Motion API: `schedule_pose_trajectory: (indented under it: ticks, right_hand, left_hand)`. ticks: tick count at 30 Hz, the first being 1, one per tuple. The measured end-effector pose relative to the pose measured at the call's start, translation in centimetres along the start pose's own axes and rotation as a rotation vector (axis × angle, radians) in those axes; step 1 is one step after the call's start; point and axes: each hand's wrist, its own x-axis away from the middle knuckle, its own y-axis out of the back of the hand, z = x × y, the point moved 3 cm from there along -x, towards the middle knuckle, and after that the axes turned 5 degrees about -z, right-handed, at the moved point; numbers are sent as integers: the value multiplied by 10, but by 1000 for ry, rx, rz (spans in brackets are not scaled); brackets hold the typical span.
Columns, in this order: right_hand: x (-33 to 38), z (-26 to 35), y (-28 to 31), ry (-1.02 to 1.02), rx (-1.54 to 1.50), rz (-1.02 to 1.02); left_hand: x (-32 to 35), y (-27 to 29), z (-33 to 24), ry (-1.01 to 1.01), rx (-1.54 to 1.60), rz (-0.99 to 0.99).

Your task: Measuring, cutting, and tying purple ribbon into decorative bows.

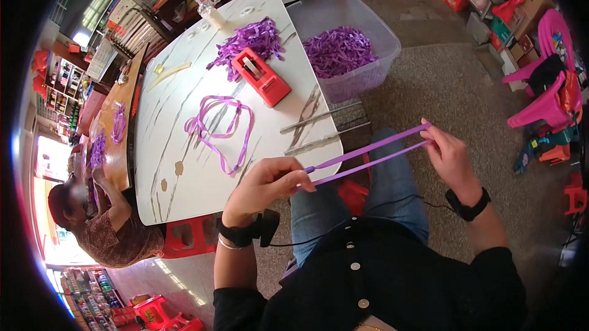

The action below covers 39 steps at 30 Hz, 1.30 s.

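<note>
A flat purple strap loop (368, 147) is stretched between my hands above my lap, its two strands running side by side. My left hand (267, 184), beside the table's near corner, is closed on its left end, where a small darker piece shows by the fingers. Further right and slightly higher, my right hand (451, 156) pinches the other end between thumb and fingers. On the white marble-patterned table (165, 171) lie loose purple straps (249, 130) in a rough loop. Behind them sits a red tape dispenser (264, 79), next to a heap of purple straps (254, 36).
A clear plastic bin (383, 70) full of purple straps stands against the table's right side. Thin metal rods (319, 119) jut past the table edge. Another person (116, 227) sits at the left by a wooden table (119, 159) with more straps. Pink chairs (546, 98) stand far right.
</note>
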Motion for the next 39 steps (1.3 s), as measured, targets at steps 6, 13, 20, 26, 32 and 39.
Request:
schedule_pose_trajectory:
  ticks: [6, 13, 20, 26, 32, 39]
  right_hand:
    - [-6, 10, -3, -228, -320, 418]
    - [-23, 32, -34, -125, -843, 575]
    - [-23, 19, -45, -527, -989, 725]
    - [-38, -28, -69, -544, -637, 209]
    - [-49, -39, -135, -469, -876, 237]
    - [-35, -44, -178, -489, -1068, 417]
  left_hand:
    - [-41, -35, -21, -216, -164, 283]
    - [-74, -62, -31, -120, -213, 536]
    - [-99, -47, -8, -276, -202, 257]
    - [-123, -7, 23, -316, -228, -283]
    - [-143, 5, 47, -284, -236, -363]
    - [-163, 0, 60, -234, -282, -319]
